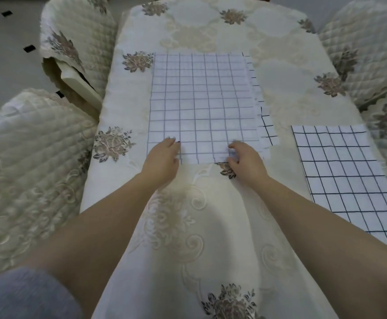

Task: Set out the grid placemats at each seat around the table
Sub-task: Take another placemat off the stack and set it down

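A stack of white placemats (201,104) with thin dark grid lines lies in the middle of the table (210,226). Lower mats stick out along the stack's right edge. My left hand (163,160) rests flat on the stack's near left corner. My right hand (245,157) pinches the near edge of the top mat with curled fingers. One single grid placemat (346,176) lies flat at the right side of the table, at a seat there.
A cream tablecloth with flower embroidery covers the table. Quilted covered chairs stand on the left (26,162), far left (77,40) and right (367,56). The grey tiled floor (6,65) shows at upper left.
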The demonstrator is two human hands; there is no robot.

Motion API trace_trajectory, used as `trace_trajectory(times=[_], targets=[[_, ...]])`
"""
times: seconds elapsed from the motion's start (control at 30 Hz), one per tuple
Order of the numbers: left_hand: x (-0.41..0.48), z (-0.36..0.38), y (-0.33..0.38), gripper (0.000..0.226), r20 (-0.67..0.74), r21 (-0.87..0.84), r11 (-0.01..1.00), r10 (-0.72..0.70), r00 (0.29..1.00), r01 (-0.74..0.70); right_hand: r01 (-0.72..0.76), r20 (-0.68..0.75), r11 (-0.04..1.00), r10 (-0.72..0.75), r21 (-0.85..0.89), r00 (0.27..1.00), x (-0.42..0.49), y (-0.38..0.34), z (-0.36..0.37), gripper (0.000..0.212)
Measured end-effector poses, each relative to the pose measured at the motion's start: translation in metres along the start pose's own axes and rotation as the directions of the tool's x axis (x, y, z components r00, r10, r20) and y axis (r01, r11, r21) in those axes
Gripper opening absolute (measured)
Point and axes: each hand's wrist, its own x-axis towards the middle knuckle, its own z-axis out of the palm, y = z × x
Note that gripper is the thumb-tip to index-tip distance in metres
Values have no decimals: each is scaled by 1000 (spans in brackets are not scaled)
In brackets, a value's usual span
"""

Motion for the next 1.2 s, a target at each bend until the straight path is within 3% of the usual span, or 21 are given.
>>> trace_trajectory(times=[0.07, 0.17, 0.33, 0.47, 0.63, 0.73, 0.97, 1.1, 1.2], targets=[[8, 5, -1, 46, 5, 33, 999, 43, 999, -43, 51, 100, 995, -42, -83, 994, 8, -2, 7, 47], [14, 7, 1, 12, -6, 68, 993, 102, 995, -101, 147, 174, 971, -114, -189, 978, 19, -5, 15, 53], [16, 13, -5, 28, 41, 239, 955, 169, 985, -174, 268, 143, 906, -232, -328, 962, 24, -8, 20, 41], [14, 14, -6, 28, 62, 322, 913, 242, 968, -249, 363, 98, 819, -358, -444, 928, 24, -7, 18, 25], [13, 11, -1, 23, -34, 238, 947, 229, 973, -215, 330, 21, 846, -354, -419, 935, 26, -3, 18, 23], [14, 12, 6, 20, -93, 194, 970, 164, 982, -144, 271, -12, 893, -294, -361, 956, 26, -8, 16, 19], [9, -2, 0, 23, -178, 156, 987, -12, 984, 40, 281, -39, 918, -303, -281, 952, 19, -2, 0, 19], [-1, -15, -13, 20, -195, 43, 993, -99, 976, 109, 242, -56, 931, -266, -275, 962, 13, 9, -12, 19], [-13, -26, -18, 17, -193, -161, 983, -115, 974, 84, 210, -37, 936, -229, -283, 973, 5, 15, -20, 16]])
